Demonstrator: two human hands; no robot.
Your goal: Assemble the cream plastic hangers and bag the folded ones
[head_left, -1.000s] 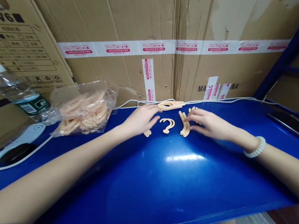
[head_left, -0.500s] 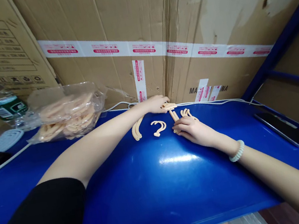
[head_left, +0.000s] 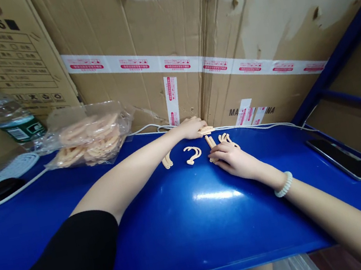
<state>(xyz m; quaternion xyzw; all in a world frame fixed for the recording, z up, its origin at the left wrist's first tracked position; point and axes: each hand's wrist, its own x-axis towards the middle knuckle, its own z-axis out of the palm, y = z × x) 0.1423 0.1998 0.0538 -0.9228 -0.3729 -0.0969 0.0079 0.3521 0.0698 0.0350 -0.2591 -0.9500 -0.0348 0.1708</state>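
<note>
Small beige plastic hook pieces lie on a blue table [head_left: 196, 225]. My left hand [head_left: 191, 127] reaches to the back edge, fingers curled over a flat beige piece [head_left: 206, 129] by the cardboard wall. My right hand [head_left: 232, 159] rests palm down with its fingers closed on a pair of curved beige strips [head_left: 210, 142]. A question-mark-shaped hook [head_left: 192, 153] lies between the hands. Another curved piece [head_left: 167, 161] lies under my left forearm, and more hooks [head_left: 227, 138] sit just beyond my right hand.
A clear bag of beige pieces [head_left: 88, 135] sits at the back left, beside a water bottle [head_left: 5, 114]. A white cable [head_left: 269, 125] runs along the back edge. A dark phone [head_left: 343, 157] lies at the right. Taped cardboard boxes [head_left: 184, 36] wall the back.
My left hand has stretched from beside the question-mark hook to the flat piece at the back edge. My right hand has closed onto the curved strips. The camera shifted a little.
</note>
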